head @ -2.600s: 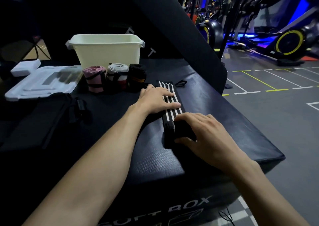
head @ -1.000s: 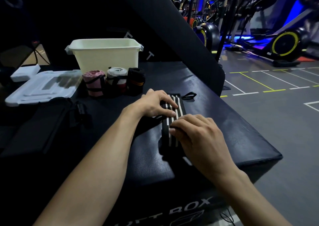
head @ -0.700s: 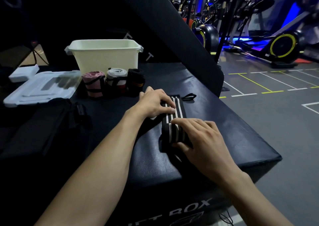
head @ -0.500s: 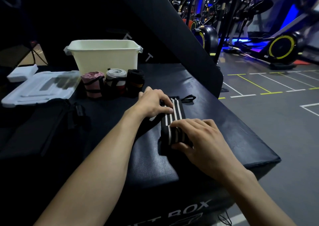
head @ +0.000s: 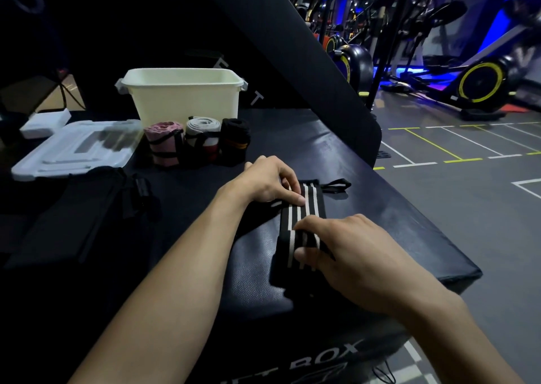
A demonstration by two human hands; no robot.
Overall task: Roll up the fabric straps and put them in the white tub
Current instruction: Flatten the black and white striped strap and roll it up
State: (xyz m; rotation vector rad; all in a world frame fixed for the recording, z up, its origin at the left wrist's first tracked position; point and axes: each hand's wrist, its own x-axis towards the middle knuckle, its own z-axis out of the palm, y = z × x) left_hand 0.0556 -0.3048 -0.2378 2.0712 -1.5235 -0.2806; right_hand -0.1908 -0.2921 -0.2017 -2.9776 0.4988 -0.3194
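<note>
The roll has grown since a couple of seconds ago: the flat length of the striped strap (head: 304,216) ahead of it is shorter, and the right hand (head: 345,254) sits farther up the worktop (head: 366,178) than it did. That hand now curls over the rolled end, fingers on top and thumb beneath, gripping the bundle. The left hand (head: 269,183) lies just beyond it, fingers bent and fingertips pressing the flat part of the strap down against the padded black surface. The strap's thin black loop (head: 336,185) trails off its far end.

Beyond the strap, toward the back of the worktop, stands the white tub (head: 183,99). Just in front of the tub three finished rolls stand upright in a row: a pink roll (head: 164,143), a grey roll (head: 203,137) and a black roll (head: 235,140). Left of the tub lies a white lid (head: 76,149), and nearer than that, a flat black bag (head: 73,208).
</note>
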